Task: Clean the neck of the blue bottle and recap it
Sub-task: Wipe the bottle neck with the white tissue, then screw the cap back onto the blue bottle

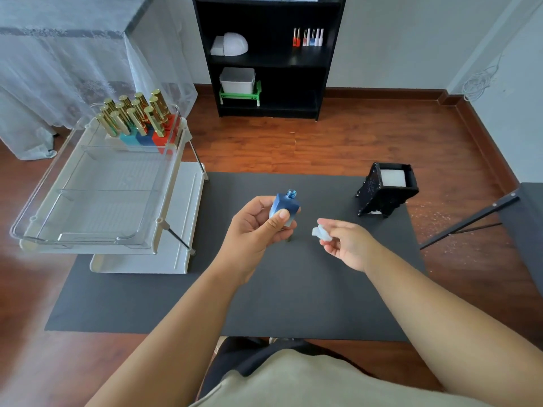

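Over the dark grey mat [264,289], mid-air: left hand [255,227] wraps the blue bottle [283,210], thumb pressed across its front face, other fingers curled behind; bottle upright, slightly tilted, uncapped, threaded neck [291,193] exposed at top; cap location: cannot tell. Right hand [346,245] sits just beside the bottle, not touching it; thumb and fingertips pinch a small white pad [321,233], crumpled, pointed toward the bottle; remaining fingers loosely curled.

Containers: black ornate holder [386,189] at the mat's far right corner, tilted on its legs, stack of white pads [392,177] inside. Clear acrylic tray [88,201] on a white two-tier rack [164,230] at left; near compartments hold nothing visible; far compartment holds a cluster of gold-capped polish bottles [138,116] with teal, blue, red bases. Black bookshelf [270,54] at the back wall; more small bottles [308,37] on its upper shelf, white box in a green basket [239,95] below.

Room: mat centre and near edge bare around both forearms; rack overlaps the mat's left edge; holder well apart from the right hand.
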